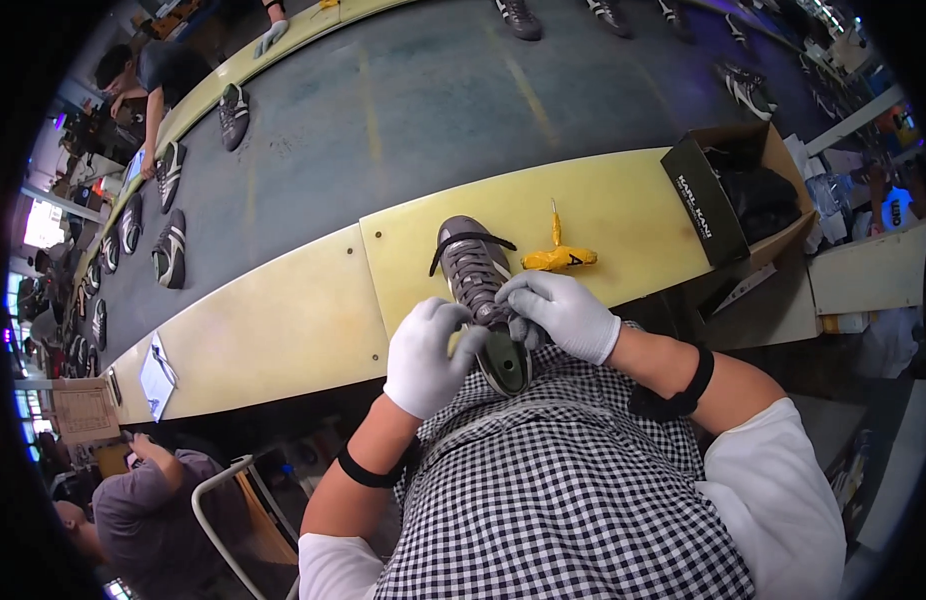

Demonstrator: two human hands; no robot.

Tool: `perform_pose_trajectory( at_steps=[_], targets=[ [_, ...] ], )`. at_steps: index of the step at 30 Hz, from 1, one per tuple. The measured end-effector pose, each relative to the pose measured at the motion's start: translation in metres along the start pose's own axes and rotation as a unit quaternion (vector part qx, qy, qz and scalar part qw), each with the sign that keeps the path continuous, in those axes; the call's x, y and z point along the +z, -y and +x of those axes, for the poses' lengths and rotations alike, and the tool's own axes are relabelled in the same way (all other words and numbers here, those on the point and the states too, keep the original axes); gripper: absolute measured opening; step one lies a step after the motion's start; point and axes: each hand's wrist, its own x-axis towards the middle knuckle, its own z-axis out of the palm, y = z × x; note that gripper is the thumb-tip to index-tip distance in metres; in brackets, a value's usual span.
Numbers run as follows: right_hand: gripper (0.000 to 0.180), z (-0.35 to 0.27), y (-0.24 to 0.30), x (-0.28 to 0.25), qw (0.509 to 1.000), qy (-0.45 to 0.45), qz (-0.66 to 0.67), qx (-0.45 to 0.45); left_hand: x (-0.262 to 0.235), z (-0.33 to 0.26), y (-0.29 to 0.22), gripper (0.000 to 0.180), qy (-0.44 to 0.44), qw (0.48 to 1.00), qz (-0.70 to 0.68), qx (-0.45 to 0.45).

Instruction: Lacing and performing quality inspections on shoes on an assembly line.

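A grey lace-up sneaker (470,262) lies on the near edge of the yellow bench, toe pointing away from me and heel toward my apron. Its dark green insole (505,362) shows in the opening. A black strip, seemingly the lace ends, crosses the toe. My left hand (430,352), in a white glove, closes its curled fingers at the left of the shoe's collar. Also gloved, my right hand (561,313) pinches at the tongue and upper eyelets; its fingertips are partly hidden. Right of the shoe lies a yellow-wrapped awl (560,258) with a thin metal tip.
Beyond the bench runs a dark conveyor belt (313,130) with several sneakers (170,250). A black shoe box (705,205) stands at the right bench end. At left lies a clipboard (157,378). Co-workers (148,85) stand across the belt and at lower left (163,510).
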Motion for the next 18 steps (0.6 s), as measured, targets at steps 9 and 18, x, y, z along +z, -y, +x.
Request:
perform_pose_trajectory(
  at_steps=[9,18],
  targets=[
    [0.021,0.010,0.005,0.008,0.996,0.036,0.067,-0.038,-0.006,0.022,-0.019,0.037,0.102,0.962,-0.198,-0.159],
    [0.030,0.013,-0.002,-0.015,0.961,-0.037,-0.178,-0.208,-0.083,0.032,-0.044,0.033,-0.082,0.861,-0.498,-0.063]
  ],
)
